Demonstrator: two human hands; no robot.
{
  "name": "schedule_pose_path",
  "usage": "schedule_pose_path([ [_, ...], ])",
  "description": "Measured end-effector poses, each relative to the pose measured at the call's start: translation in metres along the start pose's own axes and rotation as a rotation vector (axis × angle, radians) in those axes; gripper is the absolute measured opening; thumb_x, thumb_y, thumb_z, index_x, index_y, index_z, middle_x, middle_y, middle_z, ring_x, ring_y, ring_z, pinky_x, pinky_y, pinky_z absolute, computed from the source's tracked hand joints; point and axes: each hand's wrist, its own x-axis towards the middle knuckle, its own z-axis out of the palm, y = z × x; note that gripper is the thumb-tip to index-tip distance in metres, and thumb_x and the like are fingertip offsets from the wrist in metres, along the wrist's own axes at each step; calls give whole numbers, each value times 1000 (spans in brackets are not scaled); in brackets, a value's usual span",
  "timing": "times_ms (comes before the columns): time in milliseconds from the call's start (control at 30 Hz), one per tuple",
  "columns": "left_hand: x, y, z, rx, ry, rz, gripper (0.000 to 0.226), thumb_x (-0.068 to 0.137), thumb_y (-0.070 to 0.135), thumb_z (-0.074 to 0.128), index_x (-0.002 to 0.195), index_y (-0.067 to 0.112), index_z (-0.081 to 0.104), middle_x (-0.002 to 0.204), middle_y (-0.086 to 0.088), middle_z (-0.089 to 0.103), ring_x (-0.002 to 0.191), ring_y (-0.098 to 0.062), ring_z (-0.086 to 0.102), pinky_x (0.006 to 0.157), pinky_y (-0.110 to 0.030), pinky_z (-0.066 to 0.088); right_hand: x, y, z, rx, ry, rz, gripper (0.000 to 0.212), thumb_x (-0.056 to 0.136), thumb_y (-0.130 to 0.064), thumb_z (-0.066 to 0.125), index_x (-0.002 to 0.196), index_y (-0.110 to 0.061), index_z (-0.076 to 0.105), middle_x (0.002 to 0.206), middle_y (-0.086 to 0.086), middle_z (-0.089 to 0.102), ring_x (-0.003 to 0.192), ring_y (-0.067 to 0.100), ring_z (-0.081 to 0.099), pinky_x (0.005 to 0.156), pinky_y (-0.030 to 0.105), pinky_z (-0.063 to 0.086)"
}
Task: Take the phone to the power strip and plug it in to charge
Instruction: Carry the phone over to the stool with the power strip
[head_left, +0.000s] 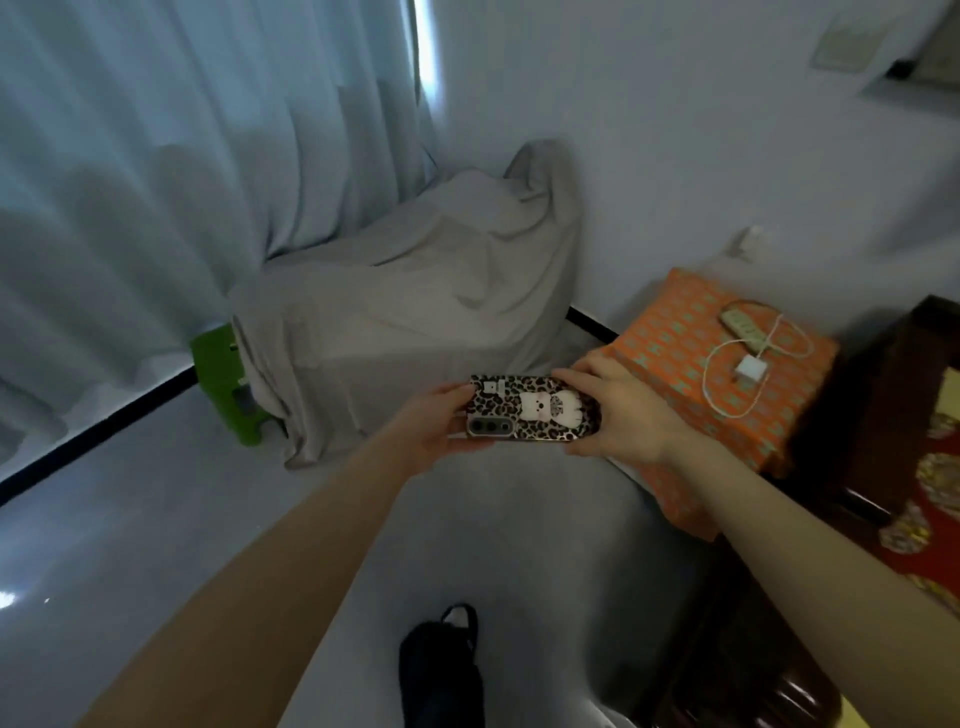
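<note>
A phone (532, 408) in a leopard-print case with a white figure on its back lies sideways in the air, back toward me. My left hand (441, 418) grips its left end and my right hand (618, 410) grips its right end. To the right, on an orange patterned cloth (675, 353), lies a beige power strip (744, 325). A white charger block (748, 372) with a looped white cable (719, 410) rests just in front of the strip. The phone is held left of and lower than the strip.
A grey sheet covers a bulky piece of furniture (415, 301) ahead, with a green stool (223, 384) at its left. Pale curtains (156, 130) hang at the left. Dark wooden furniture with a red cushion (914, 467) stands at the right. A dark shoe (441, 670) shows on the grey floor.
</note>
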Motion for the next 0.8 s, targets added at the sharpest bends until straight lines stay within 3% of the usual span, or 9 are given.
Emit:
schedule_pose_path([
  [100, 79, 47, 21, 98, -120, -8, 22, 94, 17, 49, 112, 9, 58, 98, -11, 66, 86, -26, 64, 83, -49, 54, 39, 37, -15, 30, 45, 151, 87, 54, -35, 84, 131, -17, 50, 120, 10, 54, 112, 27, 51, 97, 41, 43],
  [167, 122, 72, 43, 118, -209, -34, 19, 95, 15, 47, 110, 8, 57, 98, -11, 65, 83, -25, 67, 89, -52, 50, 55, 60, -30, 49, 71, 254, 82, 59, -42, 80, 131, -18, 50, 120, 6, 54, 111, 24, 52, 96, 34, 43],
  [267, 178, 101, 90, 193, -326, -84, 23, 95, 16, 46, 116, 9, 52, 95, -8, 66, 71, -18, 70, 74, -45, 56, 63, 97, -52, 34, 172, 383, 85, 58, -60, 69, 128, -14, 53, 115, 8, 56, 105, 22, 52, 91, 31, 41],
  [333, 216, 112, 121, 264, -417, -106, 25, 95, 18, 47, 118, 10, 54, 100, -9, 67, 79, -20, 69, 64, -38, 60, 67, 129, -64, -2, 179, 466, 87, 58, -46, 79, 130, -8, 51, 118, 14, 55, 109, 29, 52, 95, 37, 41],
  [433, 266, 121, 162, 316, -480, -132, 23, 95, 19, 47, 117, 13, 54, 100, -9, 66, 84, -24, 66, 66, -39, 60, 73, 184, -71, -41, 165, 539, 89, 58, -30, 86, 133, -4, 48, 121, 19, 52, 114, 35, 48, 101, 41, 39],
  [600, 342, 128, 217, 339, -475, -231, 17, 95, 18, 47, 111, 14, 53, 94, -8, 65, 81, -24, 65, 63, -41, 60, 95, 265, -73, -16, 127, 666, 95, 55, -33, 87, 137, -8, 45, 128, 16, 48, 120, 34, 45, 101, 47, 40],
  [800, 424, 145, 263, 383, -491, -330, 22, 94, 18, 50, 115, 12, 52, 96, -10, 65, 81, -26, 66, 59, -40, 61, 123, 338, -79, 52, 112, 764, 96, 53, -32, 89, 136, -9, 45, 126, 13, 48, 118, 31, 44, 99, 40, 39],
])
